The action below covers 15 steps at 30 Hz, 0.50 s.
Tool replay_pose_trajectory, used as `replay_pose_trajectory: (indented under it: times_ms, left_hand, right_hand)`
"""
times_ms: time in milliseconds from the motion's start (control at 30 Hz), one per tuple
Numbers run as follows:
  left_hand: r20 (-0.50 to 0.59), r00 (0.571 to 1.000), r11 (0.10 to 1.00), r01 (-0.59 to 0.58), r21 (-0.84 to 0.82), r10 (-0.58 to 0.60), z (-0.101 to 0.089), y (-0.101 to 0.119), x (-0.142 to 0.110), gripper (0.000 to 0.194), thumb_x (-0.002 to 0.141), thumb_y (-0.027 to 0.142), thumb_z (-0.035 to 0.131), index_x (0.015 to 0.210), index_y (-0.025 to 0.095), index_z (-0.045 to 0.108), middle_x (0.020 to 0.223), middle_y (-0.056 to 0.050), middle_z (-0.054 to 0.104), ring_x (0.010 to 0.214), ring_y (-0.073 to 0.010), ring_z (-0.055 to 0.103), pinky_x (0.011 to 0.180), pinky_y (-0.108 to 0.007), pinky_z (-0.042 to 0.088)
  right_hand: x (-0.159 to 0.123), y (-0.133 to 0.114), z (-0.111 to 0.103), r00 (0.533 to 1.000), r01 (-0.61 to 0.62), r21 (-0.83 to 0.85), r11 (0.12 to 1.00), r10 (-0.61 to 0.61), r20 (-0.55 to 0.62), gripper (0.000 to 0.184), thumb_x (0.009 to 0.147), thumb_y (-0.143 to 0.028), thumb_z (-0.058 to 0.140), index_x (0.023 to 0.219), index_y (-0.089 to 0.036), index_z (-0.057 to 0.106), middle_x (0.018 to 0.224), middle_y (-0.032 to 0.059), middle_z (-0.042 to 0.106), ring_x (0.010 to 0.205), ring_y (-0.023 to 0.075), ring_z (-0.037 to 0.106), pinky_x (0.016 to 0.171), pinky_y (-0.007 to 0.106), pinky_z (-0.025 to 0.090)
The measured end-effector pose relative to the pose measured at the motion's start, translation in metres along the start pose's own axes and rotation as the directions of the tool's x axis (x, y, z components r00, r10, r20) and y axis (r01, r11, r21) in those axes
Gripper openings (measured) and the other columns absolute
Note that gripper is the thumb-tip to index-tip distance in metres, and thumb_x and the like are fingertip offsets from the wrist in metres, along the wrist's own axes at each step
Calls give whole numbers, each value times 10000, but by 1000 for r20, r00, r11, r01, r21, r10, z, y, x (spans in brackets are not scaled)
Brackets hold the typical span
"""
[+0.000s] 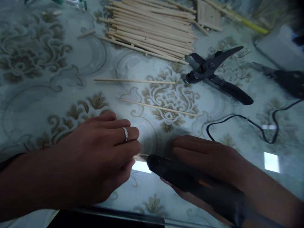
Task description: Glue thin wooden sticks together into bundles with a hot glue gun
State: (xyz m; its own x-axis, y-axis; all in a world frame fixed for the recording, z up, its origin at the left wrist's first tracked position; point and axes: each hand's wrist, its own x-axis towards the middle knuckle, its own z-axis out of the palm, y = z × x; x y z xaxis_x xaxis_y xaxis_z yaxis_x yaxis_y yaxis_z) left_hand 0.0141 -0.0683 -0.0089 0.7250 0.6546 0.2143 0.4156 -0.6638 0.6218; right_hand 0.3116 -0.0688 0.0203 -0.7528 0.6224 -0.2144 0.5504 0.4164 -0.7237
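Loosely stacked wooden sticks [152, 30], tapered glue gun [190, 182]

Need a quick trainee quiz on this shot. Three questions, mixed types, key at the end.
1. Which hand wears the ring?
2. How many loose sticks lie between the stick pile and the black tool?
3. True or false: the shears lie higher in the picture than the black tool.

Key: 1. Left hand. 2. Two. 3. True.
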Motion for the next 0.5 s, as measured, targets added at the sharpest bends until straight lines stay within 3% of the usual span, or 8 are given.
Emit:
replay_pose_trajectory:
  times_ms: [500]
  left_hand:
    - [23, 1000, 1000, -2, 25, 2, -1, 1, 1, 210, 1118, 115, 601, 954, 238, 649, 937, 43, 710, 844, -169, 649, 881, -404, 461]
  right_hand:
    - [-5, 5, -4, 1000, -6, -13, 1000, 6, 6, 102, 1051, -196, 722, 969, -255, 737, 841, -3, 646, 766, 213, 641, 696, 362, 473]
